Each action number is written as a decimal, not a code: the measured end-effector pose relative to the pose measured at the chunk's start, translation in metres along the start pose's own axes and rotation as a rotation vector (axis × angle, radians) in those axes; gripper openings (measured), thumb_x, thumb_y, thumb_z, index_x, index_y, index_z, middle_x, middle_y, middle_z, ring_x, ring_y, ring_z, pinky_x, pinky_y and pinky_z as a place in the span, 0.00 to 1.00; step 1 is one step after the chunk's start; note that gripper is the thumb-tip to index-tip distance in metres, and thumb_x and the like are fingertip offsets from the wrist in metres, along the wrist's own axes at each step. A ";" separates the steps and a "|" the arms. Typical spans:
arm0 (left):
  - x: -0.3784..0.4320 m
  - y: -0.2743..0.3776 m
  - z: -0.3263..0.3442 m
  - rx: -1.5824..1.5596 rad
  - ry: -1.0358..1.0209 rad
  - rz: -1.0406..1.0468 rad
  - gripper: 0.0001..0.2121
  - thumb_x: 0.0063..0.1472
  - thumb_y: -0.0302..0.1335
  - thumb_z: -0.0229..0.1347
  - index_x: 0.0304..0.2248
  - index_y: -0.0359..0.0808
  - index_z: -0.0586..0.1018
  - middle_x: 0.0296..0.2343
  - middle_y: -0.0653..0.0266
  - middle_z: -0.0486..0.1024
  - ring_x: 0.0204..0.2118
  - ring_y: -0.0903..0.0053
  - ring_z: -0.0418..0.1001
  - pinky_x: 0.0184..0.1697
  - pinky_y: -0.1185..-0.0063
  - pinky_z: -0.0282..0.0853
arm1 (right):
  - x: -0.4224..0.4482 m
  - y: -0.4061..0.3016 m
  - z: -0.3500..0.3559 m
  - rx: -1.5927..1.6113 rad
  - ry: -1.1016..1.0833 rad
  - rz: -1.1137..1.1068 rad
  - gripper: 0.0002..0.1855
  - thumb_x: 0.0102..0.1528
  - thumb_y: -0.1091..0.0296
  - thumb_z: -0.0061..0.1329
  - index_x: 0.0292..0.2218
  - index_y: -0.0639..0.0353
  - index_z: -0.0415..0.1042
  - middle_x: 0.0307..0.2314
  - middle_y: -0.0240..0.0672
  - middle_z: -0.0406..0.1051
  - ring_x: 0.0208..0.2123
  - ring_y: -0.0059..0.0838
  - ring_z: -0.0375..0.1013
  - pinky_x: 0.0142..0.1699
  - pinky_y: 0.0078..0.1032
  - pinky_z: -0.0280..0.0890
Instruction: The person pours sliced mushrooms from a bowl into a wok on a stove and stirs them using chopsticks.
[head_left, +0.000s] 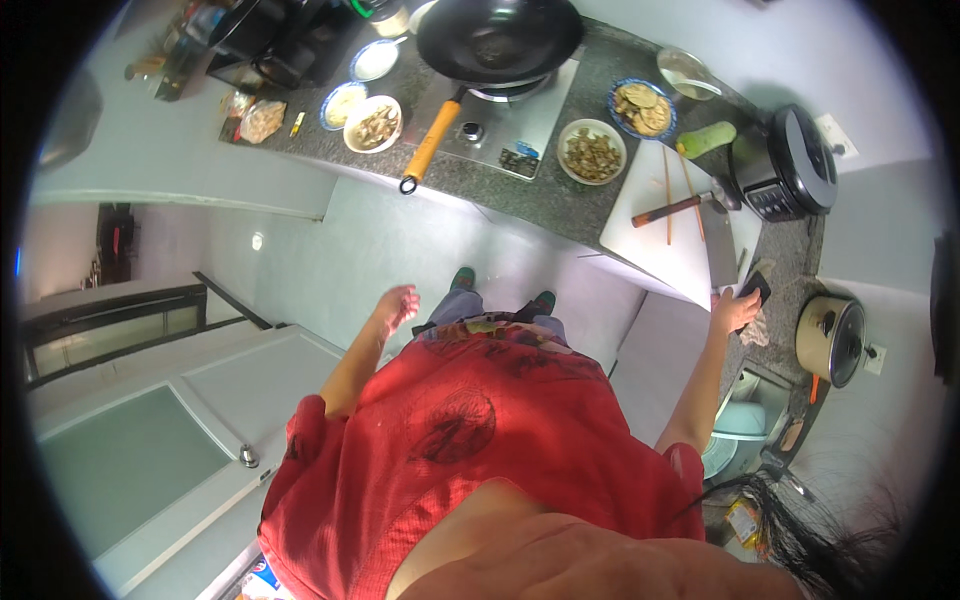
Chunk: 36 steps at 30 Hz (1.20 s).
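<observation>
My left hand (397, 306) hangs over the floor beside my body, its fingers loosely curled and holding nothing. My right hand (735, 310) is at the counter's right side, with its fingers across a dark flat object (757, 286), possibly a phone. Whether they grip it or only rest on it cannot be seen. Under that object lies a crumpled cloth (755, 331). Close by, a wide-bladed knife (721, 251) lies on a white cutting board (652, 232). A metal utensil with a wooden handle (666, 212) lies across two chopsticks (668, 187) there.
A black wok (499, 41) sits on the gas hob, its wooden handle (435, 135) jutting past the counter edge. Bowls of chopped food (592, 154) (375, 126) stand either side. A plate of slices (642, 108), an electric cooker (787, 161), a beige pot (821, 337) and a sink (750, 386) line the right.
</observation>
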<state>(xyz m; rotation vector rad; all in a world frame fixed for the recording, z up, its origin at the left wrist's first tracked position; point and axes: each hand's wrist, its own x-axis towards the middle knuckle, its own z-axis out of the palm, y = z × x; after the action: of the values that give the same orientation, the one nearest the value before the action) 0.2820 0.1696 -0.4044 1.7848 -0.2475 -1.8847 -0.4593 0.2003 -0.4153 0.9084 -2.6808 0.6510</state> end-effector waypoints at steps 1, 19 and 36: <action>0.008 0.024 0.002 0.007 0.018 0.037 0.13 0.61 0.25 0.43 0.45 0.35 0.68 0.27 0.63 0.72 0.25 0.78 0.71 0.28 0.80 0.70 | -0.006 0.003 0.001 0.030 0.074 -0.078 0.39 0.48 0.57 0.53 0.58 0.55 0.54 0.54 0.46 0.55 0.54 0.49 0.57 0.56 0.42 0.55; 0.200 0.294 -0.015 -0.193 -0.352 0.299 0.14 0.64 0.38 0.47 0.38 0.34 0.70 0.27 0.62 0.74 0.23 0.75 0.72 0.26 0.78 0.70 | -0.218 -0.324 -0.060 0.421 -0.352 -0.141 0.34 0.51 0.76 0.51 0.57 0.62 0.54 0.52 0.49 0.57 0.53 0.45 0.61 0.53 0.35 0.63; 0.233 0.293 -0.014 -0.392 -0.537 0.284 0.16 0.51 0.28 0.50 0.41 0.35 0.71 0.34 0.61 0.74 0.36 0.69 0.73 0.45 0.72 0.69 | 0.062 -0.746 -0.439 0.200 0.496 -0.997 0.23 0.57 0.49 0.48 0.27 0.63 0.76 0.18 0.49 0.69 0.22 0.46 0.72 0.29 0.34 0.65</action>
<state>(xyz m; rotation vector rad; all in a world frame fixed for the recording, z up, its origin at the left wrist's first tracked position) 0.3705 -0.1888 -0.4698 0.9188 -0.2804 -1.9978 -0.0097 -0.1484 0.2394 1.6614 -1.4689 0.7414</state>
